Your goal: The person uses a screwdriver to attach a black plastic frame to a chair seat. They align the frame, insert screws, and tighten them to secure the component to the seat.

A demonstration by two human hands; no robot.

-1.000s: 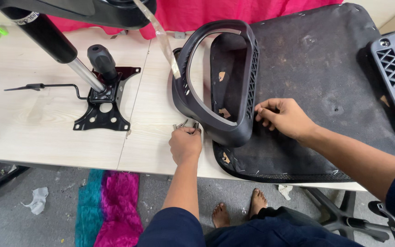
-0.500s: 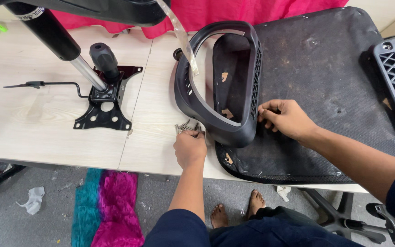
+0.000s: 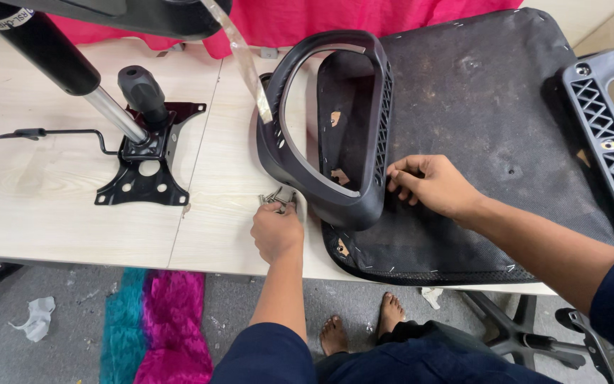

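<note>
Left hand (image 3: 276, 229) has crept onto the pile of screws (image 3: 276, 200), fingers curled, pinching them — right hand (image 3: 431, 185) still steadies the black armrest (image 3: 335, 128), fingertips pressed together

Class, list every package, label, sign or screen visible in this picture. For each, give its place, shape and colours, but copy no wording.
Label: a small white strip with dark print on the black gas-lift cylinder, top left above the table.
Tape strip: a clear, glossy band hanging down to the black armrest loop, top centre.
No packages, signs or screens are in view.
</note>
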